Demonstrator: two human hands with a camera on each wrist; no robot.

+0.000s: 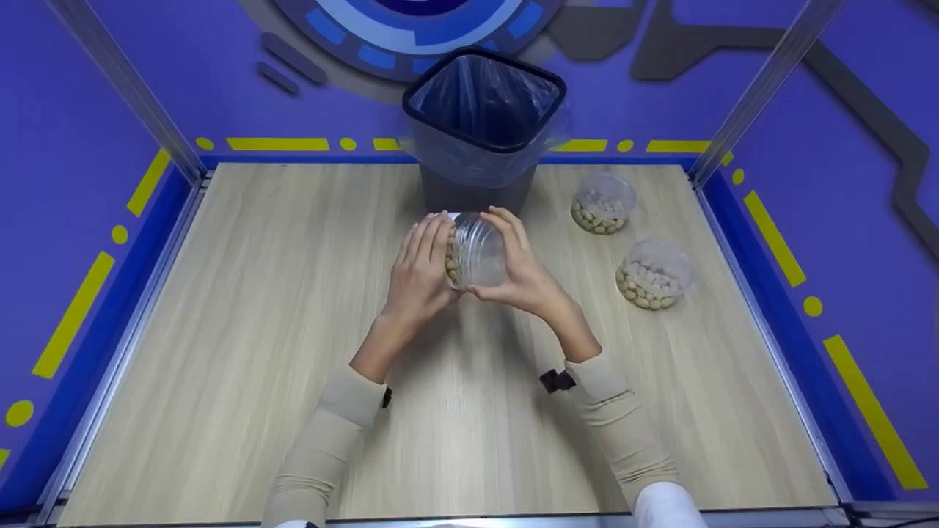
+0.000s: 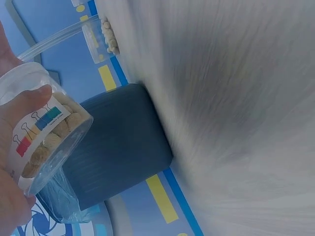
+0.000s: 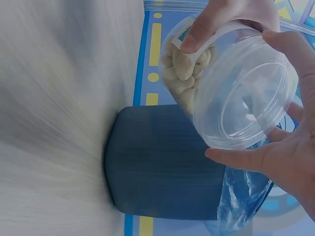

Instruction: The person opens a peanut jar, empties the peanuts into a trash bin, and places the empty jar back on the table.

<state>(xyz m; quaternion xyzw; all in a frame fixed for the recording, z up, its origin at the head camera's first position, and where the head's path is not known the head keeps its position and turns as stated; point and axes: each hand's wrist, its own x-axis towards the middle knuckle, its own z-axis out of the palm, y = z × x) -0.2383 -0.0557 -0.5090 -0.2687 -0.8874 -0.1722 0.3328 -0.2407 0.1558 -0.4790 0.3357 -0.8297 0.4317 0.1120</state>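
A clear plastic jar of pale nuts (image 3: 179,73) is tipped on its side in front of the bin. My left hand (image 1: 419,268) grips its body, the thumb pressed over a white label (image 2: 42,125) printed with coloured binder clips. My right hand (image 1: 530,275) grips the rim of the clear round lid (image 3: 246,93) with spread fingers and thumb. The lid lies at the jar's mouth; whether it is seated or loose I cannot tell. Part of the jar is hidden behind the left fingers in the head view.
A dark bin (image 1: 477,194) lined with a clear bag stands at the table's back edge. Two more clear tubs of nuts, a farther tub (image 1: 601,220) and a nearer tub (image 1: 647,293), stand on the right of the wooden table (image 1: 279,315). Blue panels surround the table.
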